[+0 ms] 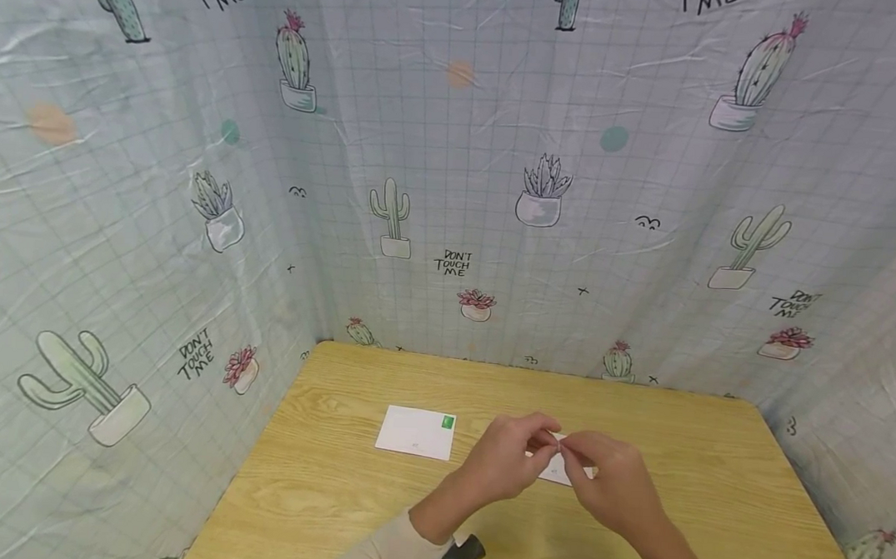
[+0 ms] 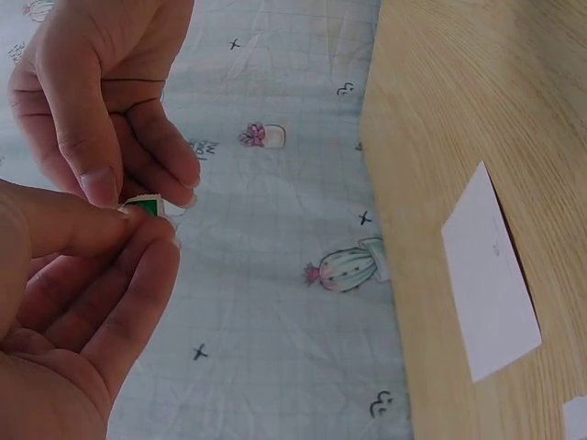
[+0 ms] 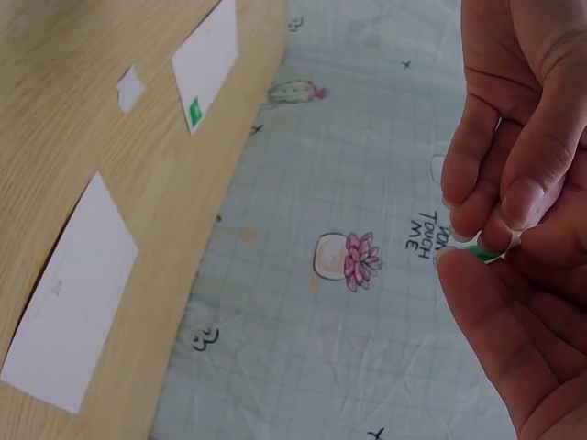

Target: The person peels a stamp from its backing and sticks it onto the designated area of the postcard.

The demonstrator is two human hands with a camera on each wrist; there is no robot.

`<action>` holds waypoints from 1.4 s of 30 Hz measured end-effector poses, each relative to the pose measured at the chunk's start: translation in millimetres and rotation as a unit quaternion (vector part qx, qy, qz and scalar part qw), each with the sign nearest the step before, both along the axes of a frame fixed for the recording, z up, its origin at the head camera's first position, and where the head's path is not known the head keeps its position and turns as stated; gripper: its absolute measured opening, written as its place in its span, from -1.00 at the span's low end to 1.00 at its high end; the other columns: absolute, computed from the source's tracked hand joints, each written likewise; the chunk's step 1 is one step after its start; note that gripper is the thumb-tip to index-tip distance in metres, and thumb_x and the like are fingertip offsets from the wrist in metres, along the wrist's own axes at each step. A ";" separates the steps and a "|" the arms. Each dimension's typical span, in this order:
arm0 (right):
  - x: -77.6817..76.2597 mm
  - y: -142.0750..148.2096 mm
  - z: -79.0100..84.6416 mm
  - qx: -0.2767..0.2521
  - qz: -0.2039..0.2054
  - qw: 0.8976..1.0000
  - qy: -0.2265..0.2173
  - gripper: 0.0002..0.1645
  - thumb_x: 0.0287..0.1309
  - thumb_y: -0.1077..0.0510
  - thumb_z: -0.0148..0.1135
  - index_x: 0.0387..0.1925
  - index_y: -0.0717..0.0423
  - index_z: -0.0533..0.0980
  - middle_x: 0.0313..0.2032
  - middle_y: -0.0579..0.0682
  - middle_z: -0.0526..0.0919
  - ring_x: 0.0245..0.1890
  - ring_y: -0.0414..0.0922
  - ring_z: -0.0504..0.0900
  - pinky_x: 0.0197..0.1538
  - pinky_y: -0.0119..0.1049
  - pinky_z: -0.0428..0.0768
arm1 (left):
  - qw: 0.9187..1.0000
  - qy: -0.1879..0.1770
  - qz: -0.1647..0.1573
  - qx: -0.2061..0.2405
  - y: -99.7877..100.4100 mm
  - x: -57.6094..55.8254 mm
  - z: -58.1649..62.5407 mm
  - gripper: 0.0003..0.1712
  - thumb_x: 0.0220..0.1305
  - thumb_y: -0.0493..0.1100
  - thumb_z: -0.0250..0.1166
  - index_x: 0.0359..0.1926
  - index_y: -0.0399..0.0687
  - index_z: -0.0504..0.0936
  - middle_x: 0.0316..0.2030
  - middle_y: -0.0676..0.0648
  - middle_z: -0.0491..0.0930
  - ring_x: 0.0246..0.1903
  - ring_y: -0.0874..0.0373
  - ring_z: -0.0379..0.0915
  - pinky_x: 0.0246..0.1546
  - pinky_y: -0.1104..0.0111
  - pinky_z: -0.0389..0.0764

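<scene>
Fingertips of my left hand (image 1: 508, 457) and right hand (image 1: 615, 479) meet above the table, pinching a tiny green stamp with a white border (image 2: 145, 207) between them. In the right wrist view, only a green sliver of the stamp (image 3: 479, 252) shows past the fingers. Beneath the hands lies a white envelope (image 1: 555, 471), partly covered by them in the head view; its whole face, with a small grey mark, appears in the right wrist view. To the left, another white envelope (image 1: 414, 433) bears a green stamp (image 1: 448, 422) in its upper right corner.
A small white paper scrap (image 3: 130, 90) lies on the wooden table (image 1: 319, 474) between the two envelopes. Cactus-printed curtains (image 1: 452, 188) hang around the table's back and sides. Black wrist camera mounts (image 1: 466, 554) show at the bottom edge.
</scene>
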State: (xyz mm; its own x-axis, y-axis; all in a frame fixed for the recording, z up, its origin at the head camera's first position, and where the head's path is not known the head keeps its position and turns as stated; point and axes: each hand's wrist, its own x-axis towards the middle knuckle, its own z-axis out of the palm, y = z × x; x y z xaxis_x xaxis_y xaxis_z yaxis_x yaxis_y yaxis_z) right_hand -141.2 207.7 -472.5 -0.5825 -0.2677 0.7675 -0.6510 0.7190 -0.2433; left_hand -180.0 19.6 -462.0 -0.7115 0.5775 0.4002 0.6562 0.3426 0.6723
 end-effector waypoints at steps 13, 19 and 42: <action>3.5 1.4 4.4 0.034 -0.009 0.999 -0.008 -0.73 -0.18 0.48 0.47 -0.43 0.11 0.66 -0.50 -0.15 0.74 -0.53 -0.40 0.65 -0.42 -0.61 0.60 | 1.000 -0.021 -0.012 0.008 1.2 1.1 -1.8 -0.79 0.41 -0.37 0.29 0.02 -0.23 0.69 -0.19 -0.11 0.84 -0.20 0.35 0.78 -0.15 0.77 0.58; 4.9 2.9 3.3 0.027 -0.026 0.999 -0.038 -0.69 -0.08 0.46 0.47 -0.40 0.04 0.61 -0.49 -0.24 0.67 -0.49 -0.48 0.52 -0.43 -0.59 0.53 | 0.999 -0.042 -0.005 0.028 1.5 2.7 -1.6 -0.80 0.40 -0.37 0.29 0.00 -0.23 0.72 -0.20 -0.11 0.85 -0.20 0.36 0.77 -0.14 0.75 0.60; 8.3 5.8 7.9 -0.147 0.027 0.975 -0.163 -0.75 0.23 0.51 0.30 -0.32 0.10 0.61 -0.52 -0.17 0.68 -0.53 -0.39 0.60 -0.57 -0.52 0.50 | 0.933 -0.284 -0.016 0.220 3.4 3.7 -5.8 -0.74 0.32 -0.32 0.42 0.00 -0.34 0.76 -0.11 -0.29 0.81 -0.24 0.30 0.79 -0.17 0.44 0.78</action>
